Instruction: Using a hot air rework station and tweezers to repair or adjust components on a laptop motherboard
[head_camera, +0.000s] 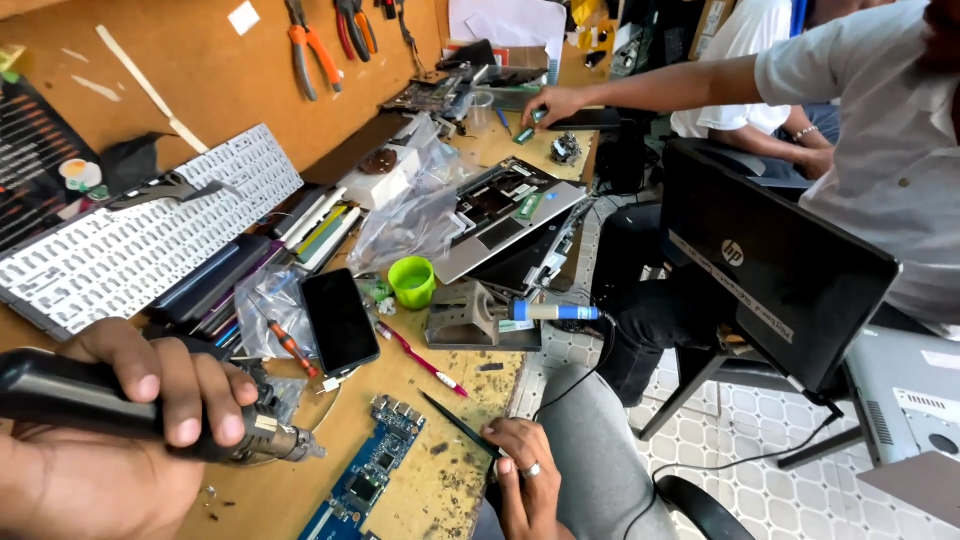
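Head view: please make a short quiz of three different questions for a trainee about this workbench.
1. True or false: the left hand grips a black hot-air tool with a metal nozzle.
2. What does the right hand hold? A) black tweezers B) a red pen C) a phone
3. Fill in: the circuit board lying between the two hands is ____ in colour.

Key
1. True. The nozzle points toward the circuit board.
2. A. The tweezers are thin and dark; the red pen and the phone lie untouched on the bench.
3. Blue.
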